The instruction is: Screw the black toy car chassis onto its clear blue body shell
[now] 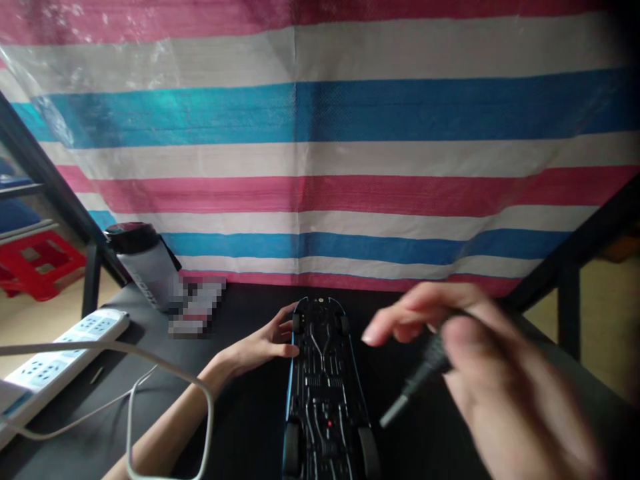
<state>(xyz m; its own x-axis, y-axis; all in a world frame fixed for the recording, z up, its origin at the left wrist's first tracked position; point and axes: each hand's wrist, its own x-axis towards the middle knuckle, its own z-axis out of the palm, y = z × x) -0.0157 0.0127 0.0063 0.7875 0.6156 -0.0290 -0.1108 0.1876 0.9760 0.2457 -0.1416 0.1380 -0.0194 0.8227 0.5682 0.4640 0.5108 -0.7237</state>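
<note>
A blue toy car (324,390) lies upside down, its black underside and wheels facing up. My left hand (265,343) grips the car's left side near the far wheels, the thumb against the edge and the other fingers partly hidden behind it. To the right of the car, my right hand (475,353) is raised and blurred. Held between its thumb and fingers is a dark-handled screwdriver (417,380), its grey end slanting down to the left, apart from the car.
On the left are a white power strip (65,363), a looping pale cable (173,363) and a grey bottle with a black lid (145,267). A pixelated item (200,307) lies beside the bottle. A striped plastic sheet (300,160) hangs behind the black table (240,420).
</note>
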